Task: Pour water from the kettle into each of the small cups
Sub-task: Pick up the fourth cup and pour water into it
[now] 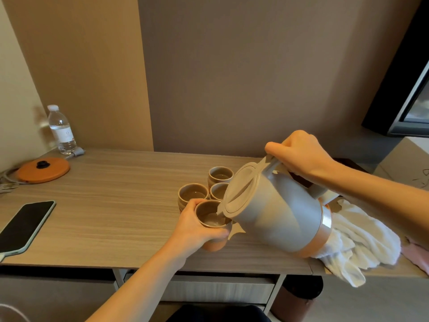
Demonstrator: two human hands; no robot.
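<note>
Tilting the kettle by its top handle, right hand wrapped tight; likely heavy, sloshing. Steadying the near cup under the spout, left hand curled round it; probably ceramic, fragile. Three other cups just beyond.

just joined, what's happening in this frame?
A person is pouring from a grey kettle, tilted by its handle in the right hand, into a small cup that the left hand grips at the front of the table. A thin stream runs from the spout into that cup. Three more cups stand clustered just behind; they look to hold water already, though that is hard to confirm. A white towel lies to the right.
</note>
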